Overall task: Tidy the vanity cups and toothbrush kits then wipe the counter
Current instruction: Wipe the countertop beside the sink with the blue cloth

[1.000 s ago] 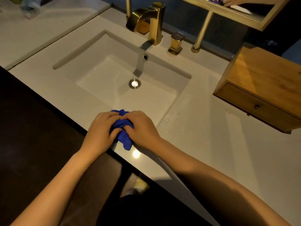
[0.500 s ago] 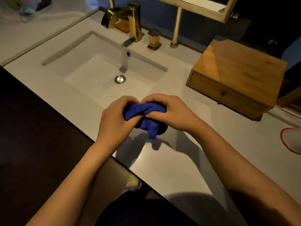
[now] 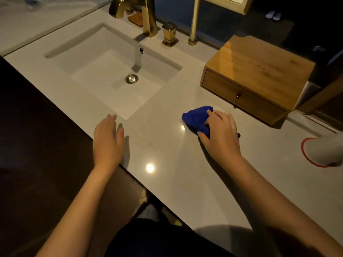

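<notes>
A bunched blue cloth (image 3: 197,117) lies on the pale counter (image 3: 167,182) to the right of the sink. My right hand (image 3: 220,134) presses down on it, fingers curled over its near side. My left hand (image 3: 108,138) is flat and open at the counter's front edge, near the sink's front right corner, holding nothing. No cups or toothbrush kits show in this view.
A white rectangular sink (image 3: 111,71) with a gold faucet (image 3: 146,15) fills the upper left. A wooden drawer box (image 3: 256,75) stands just behind the cloth. A white object with a red rim (image 3: 323,151) sits at the right edge. A mirror post (image 3: 194,23) rises at the back.
Both hands held the cloth together over the counter edge. Now my left hand has let go and rests open, while my right hand has carried the cloth right and down onto the counter.
</notes>
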A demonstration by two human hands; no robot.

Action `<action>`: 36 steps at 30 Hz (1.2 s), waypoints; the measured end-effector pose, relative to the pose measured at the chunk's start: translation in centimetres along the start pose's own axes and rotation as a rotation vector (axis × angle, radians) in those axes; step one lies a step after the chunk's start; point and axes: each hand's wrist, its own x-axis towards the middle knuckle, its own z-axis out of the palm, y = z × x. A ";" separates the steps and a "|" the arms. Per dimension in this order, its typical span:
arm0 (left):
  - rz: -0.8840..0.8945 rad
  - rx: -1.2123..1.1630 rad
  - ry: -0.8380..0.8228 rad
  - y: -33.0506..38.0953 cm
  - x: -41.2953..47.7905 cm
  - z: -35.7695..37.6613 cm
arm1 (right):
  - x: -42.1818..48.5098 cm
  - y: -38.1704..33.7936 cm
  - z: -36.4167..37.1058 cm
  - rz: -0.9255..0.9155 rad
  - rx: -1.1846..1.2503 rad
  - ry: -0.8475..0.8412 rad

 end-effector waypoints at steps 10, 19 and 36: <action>-0.042 0.302 -0.097 -3.8 4.3 0.5 | 2.3 0.6 4.1 -0.188 -0.149 -0.193; -0.067 0.510 -0.149 -3.5 5.1 1.0 | 8.0 -3.0 7.2 0.091 -0.238 -0.012; -0.096 0.489 -0.145 -4.0 5.2 1.5 | 15.4 -4.1 8.3 -0.066 -0.218 -0.054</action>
